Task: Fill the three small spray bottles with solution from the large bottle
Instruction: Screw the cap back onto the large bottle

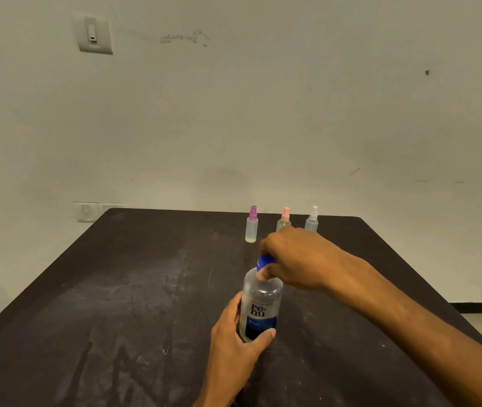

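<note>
The large bottle (260, 304) stands upright on the dark table (116, 304), near its middle and close to the person. It is clear plastic with a label that reads "re-nu" in dark letters on a white band, and "fresh" in pale letters on a blue band below; a line of smaller print above the brand name is too fine to read. A pale yellowish liquid shows through the lower part of the bottle.

The left hand (234, 342) grips the bottle low down, fingers wrapped round the left side and the thumb pressed across the front of the blue band. The right hand (295, 257) reaches in from the right, forearm stretched across the table, and comes down over the top of the bottle; its fingers are curled round the blue cap (264, 262), which sits tilted at the neck. Whether the cap is on the thread or lifted free cannot be told.

Behind the hands, near the far edge of the table, three small spray bottles stand upright in a row, apart from one another: one with a purple sprayer (252, 225) on the left, one with a pink sprayer (284, 220) in the middle, and one with a white sprayer (312, 220) on the right. The right hand hides the lower parts of the pink and white ones.

On the wall, a switch plate (94, 35) sits high up at left.
</note>
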